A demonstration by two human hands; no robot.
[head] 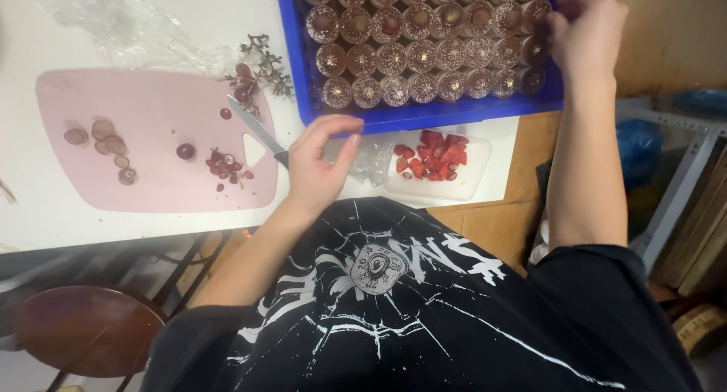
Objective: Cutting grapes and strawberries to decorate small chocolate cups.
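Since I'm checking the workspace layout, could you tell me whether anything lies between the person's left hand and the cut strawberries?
Yes. A crumpled piece of clear plastic lies on the table between the left hand and the white tray of strawberry pieces. The knife lies on the hand's other side.

We can't see the far end of the blue tray [424,116]; the pic's top edge cuts it off, w/ the top row of filled cups [394,59] only half shown. Our right hand [587,32] covers the tray's right corner & its fingertips are hidden, so whether it grips anything we can't tell. The knife [254,127] handle vanishes under our left hand [318,168]. The stool [83,327] below is blurred. Bits on the pink board [151,112] are too small to ID.
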